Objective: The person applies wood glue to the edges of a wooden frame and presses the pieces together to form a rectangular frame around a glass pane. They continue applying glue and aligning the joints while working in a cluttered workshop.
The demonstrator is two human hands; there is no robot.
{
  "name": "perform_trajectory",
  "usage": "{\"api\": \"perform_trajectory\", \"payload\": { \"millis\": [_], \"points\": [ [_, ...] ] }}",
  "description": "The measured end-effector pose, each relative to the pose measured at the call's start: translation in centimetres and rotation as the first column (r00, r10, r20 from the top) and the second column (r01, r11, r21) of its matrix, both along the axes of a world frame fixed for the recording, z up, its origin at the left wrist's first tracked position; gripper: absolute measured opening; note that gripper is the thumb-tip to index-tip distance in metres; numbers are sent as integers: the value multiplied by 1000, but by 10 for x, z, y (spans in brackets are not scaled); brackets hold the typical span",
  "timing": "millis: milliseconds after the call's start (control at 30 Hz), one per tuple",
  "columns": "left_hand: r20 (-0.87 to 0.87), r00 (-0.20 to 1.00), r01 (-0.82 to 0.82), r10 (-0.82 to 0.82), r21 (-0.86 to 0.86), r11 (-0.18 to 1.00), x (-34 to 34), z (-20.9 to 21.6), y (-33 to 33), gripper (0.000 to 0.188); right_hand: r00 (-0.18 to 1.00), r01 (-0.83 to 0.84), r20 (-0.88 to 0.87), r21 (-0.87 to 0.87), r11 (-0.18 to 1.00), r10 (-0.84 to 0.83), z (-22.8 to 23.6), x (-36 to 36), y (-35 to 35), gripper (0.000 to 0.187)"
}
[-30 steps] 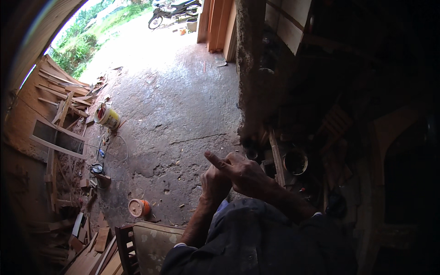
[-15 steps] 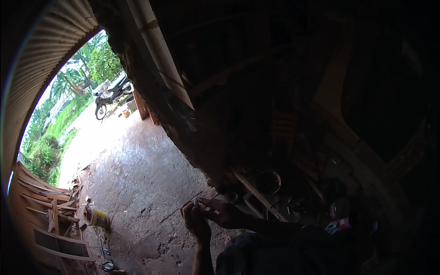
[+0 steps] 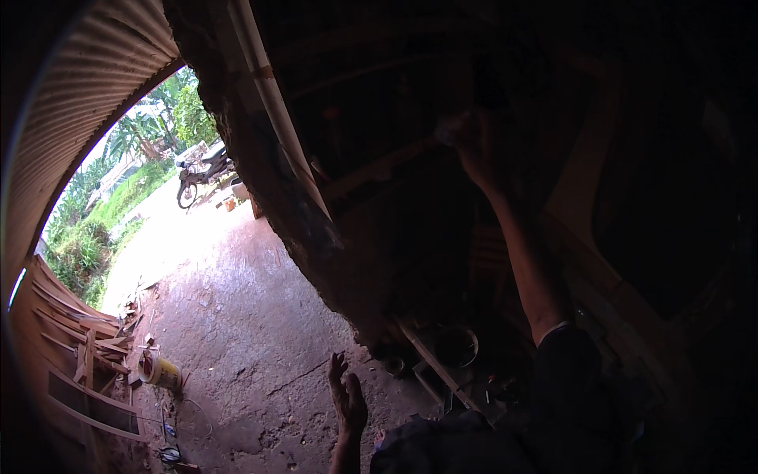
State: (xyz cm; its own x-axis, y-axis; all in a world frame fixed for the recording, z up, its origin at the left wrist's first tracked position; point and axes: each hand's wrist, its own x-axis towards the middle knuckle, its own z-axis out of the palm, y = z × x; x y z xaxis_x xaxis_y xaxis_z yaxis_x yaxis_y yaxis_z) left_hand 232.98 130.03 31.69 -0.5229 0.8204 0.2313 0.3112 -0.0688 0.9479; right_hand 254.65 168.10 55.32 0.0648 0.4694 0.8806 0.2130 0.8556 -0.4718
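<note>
My right hand (image 3: 466, 142) is raised high into the dark upper part of the shed, close to wooden boards and beams there. It is blurred, and something pale shows at its fingers; whether it grips anything I cannot tell. My left hand (image 3: 346, 395) hangs low over the concrete floor (image 3: 237, 332) with its fingers apart and nothing in it. My dark sleeve fills the lower right.
A rough pillar (image 3: 292, 213) with a pale pipe (image 3: 276, 103) rises in the middle. Timber offcuts (image 3: 87, 347) and a yellow can (image 3: 164, 371) lie at the left. A round pan (image 3: 456, 346) sits by the pillar's foot. A motorbike (image 3: 201, 174) stands outside.
My hands were together low in front of me. Now the right arm has reached up into the dark, the left hand stays low and open, and the view has tilted upward.
</note>
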Motion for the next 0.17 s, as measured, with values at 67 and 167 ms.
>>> {"api": "perform_trajectory", "payload": {
  "millis": [67,167],
  "points": [
    [79,996,-22,33,-138,990,-6,-23,-18,55,904,358,228,62,932,-362,29,18,61,54],
    [27,993,-94,111,-361,928,-9,-49,-50,54,828,271,489,82,959,-275,43,14,129,59]
  ]
}}
